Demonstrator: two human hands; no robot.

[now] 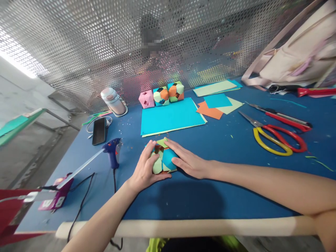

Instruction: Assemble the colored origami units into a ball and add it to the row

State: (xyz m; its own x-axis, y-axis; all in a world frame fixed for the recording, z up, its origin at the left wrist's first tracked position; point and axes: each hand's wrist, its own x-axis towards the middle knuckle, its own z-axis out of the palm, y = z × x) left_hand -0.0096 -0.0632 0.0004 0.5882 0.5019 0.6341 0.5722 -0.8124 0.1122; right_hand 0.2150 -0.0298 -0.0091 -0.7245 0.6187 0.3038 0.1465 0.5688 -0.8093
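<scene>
Both your left hand (145, 165) and right hand (192, 163) grasp the paper ball (168, 159) on or just above the worktop (189, 201), fingers against its sides and top. It looks light, springy and easily dented, so press opposite faces softly, without pinching.

**Matt paper foremost, metal and plastic around**

The handled paper ball (170, 158) is matt, with crisply creased facets. 3 folded balls (161, 96) beyond it are likewise matt paper. The large blue sheet (169, 117) is smooth, matt paper. Worktop (223, 140): smooth, low sheen, material undetermined. Perforated panel (105, 52): bare-looking metal, reflective, broken by holes. Scissors (257, 123): bright metal blades, glossy plastic-looking handles. Glue gun (112, 156): smooth blue plastic. Phone (99, 131): dark, glassy face. Bag (294, 52): pale cloth, soft matt finish. Front roll (183, 228): smooth, pale; material cannot be told.
</scene>
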